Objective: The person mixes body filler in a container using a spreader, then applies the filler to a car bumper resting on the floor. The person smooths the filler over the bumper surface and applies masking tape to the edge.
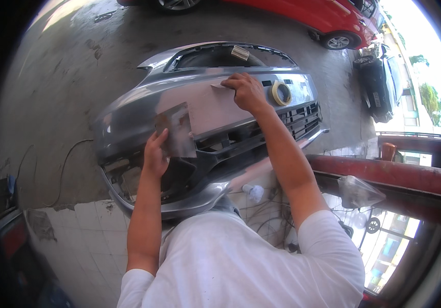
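In front of me lies a grey car bumper (128, 115) with a broad pale pinkish patch (213, 110) across its middle. My left hand (157, 153) grips the near left edge of a flat, squarish grey board (179, 131) with brownish smears, its thumb on top. The board is tilted over the bumper and hides part of it. My right hand (248, 92) is closed on a thin flat spreader (221, 90) at the upper edge of the pinkish patch. Just right of that hand, a roll of masking tape (281, 94) rests on the bumper.
A red car (302, 18) stands at the far side, and a dark car (382, 84) at the far right. A red beam (385, 172) with a clear plastic bag (360, 191) runs along the right. A cable (65, 169) lies on the left floor. White crumpled material (254, 192) sits near the bumper.
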### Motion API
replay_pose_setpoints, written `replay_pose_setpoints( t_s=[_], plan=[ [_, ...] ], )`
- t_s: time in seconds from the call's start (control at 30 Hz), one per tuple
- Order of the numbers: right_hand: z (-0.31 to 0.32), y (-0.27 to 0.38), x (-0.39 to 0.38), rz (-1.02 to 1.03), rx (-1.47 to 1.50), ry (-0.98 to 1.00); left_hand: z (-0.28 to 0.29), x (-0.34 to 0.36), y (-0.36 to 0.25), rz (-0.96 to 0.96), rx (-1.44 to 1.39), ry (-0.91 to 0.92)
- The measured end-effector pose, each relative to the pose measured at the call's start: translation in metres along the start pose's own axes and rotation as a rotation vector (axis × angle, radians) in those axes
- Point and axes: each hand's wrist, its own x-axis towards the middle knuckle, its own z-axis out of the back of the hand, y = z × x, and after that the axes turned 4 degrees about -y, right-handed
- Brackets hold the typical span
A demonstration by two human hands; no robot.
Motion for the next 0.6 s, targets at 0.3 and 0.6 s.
replay_pose_setpoints(
  t_s=[0.3, 0.6],
  plan=[
    [-0.004, 0.036, -0.13, 0.001, 0.08, -0.077, 0.004, 0.003, 0.005, 0.025, -0.012, -0.03],
    [0.084, 0.119, -0.144, 0.158, 0.521, -0.434, -0.095, -0.073, 0.011, -0.248, -0.151, -0.101]
  ],
)
